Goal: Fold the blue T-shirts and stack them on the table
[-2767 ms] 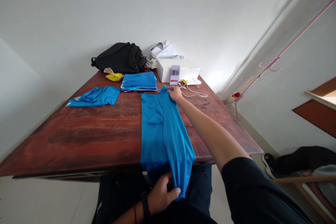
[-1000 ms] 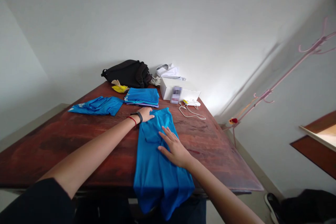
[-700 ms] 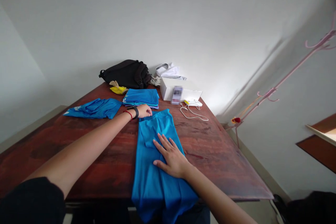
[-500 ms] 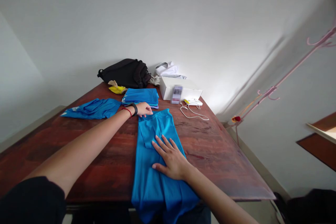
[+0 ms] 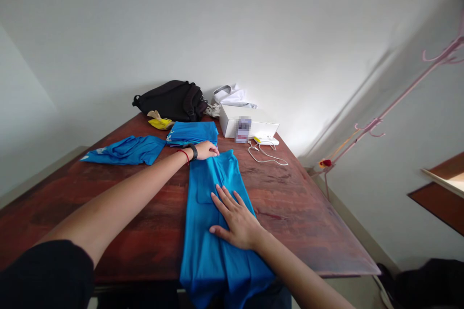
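Note:
A long blue cloth [image 5: 206,231] lies lengthwise on the brown wooden table [image 5: 152,231], its near end hanging over the front edge. At its far edge my left hand [image 5: 207,150], with a black band and red string at the wrist, has its fingers closed on the fabric. My right hand [image 5: 237,219] lies flat on the middle of the cloth, fingers spread. Just behind my left hand is a folded blue stack [image 5: 194,133]. Further left rests a crumpled blue garment [image 5: 126,150] with white marks at one end.
Along the wall stand a black bag [image 5: 170,101], a yellow item [image 5: 159,123], a white box [image 5: 250,118] with a card leaning on it, and white cloth [image 5: 232,95]. A white cable [image 5: 266,158] lies at right. A pink rack [image 5: 398,96] leans beyond the table.
My left hand has moved a little to the right along the cloth's far edge, and the upper part of the cloth looks smoother. My right hand has stayed nearly still.

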### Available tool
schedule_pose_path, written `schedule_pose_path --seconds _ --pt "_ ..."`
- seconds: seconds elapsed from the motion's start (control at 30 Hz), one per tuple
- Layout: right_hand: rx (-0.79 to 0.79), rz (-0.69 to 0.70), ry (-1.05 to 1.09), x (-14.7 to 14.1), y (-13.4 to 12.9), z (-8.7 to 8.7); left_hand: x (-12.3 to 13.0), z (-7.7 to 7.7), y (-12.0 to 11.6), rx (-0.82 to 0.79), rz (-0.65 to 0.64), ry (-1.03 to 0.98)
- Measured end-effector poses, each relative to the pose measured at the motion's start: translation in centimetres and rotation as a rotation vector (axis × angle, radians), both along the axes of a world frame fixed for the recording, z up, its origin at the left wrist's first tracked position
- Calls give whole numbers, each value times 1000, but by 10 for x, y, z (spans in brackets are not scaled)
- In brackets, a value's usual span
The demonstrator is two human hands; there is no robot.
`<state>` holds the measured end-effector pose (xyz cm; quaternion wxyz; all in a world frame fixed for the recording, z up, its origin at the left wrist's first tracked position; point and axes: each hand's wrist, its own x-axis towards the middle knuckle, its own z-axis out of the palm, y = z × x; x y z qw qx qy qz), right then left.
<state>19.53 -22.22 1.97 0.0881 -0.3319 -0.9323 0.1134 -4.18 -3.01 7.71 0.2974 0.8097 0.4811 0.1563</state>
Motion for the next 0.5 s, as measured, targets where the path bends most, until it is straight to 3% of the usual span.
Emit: schedule_pose_path --seconds 0.23,0.5 --pt "-34 16 9 0 0 3 -4 -4 -2 1 -28 14" --pt "-46 8 14 -1 0 5 -36 -9 -12 -188 -98 111"
